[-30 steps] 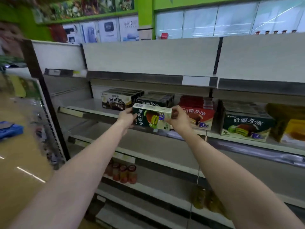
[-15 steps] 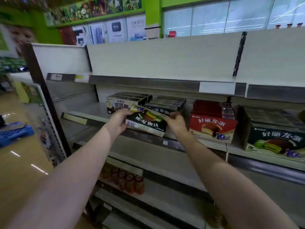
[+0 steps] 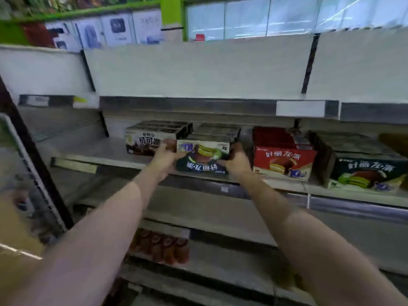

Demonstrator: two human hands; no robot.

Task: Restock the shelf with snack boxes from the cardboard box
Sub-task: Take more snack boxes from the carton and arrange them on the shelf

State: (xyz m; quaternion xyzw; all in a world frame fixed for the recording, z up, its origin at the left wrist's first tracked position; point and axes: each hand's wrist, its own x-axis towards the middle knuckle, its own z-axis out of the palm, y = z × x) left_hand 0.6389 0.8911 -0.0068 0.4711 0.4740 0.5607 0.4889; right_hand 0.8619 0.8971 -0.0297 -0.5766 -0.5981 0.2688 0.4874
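Your left hand (image 3: 164,159) and right hand (image 3: 236,161) clamp the two ends of a dark green snack box (image 3: 202,156), printed face toward you (the lettering reads upside down). It sits at the front edge of the shelf (image 3: 92,159), between the cocoa pie box (image 3: 145,142) and the red pie box (image 3: 283,160). Bare shelf lies open left of the cocoa box.

Dark green snack box at the shelf front

The snack box (image 3: 202,156) shows a green-layered chocolate pie with its print upside down; it sits at the front edge of the grey shelf (image 3: 92,151), between a cocoa-pie box and a red box.
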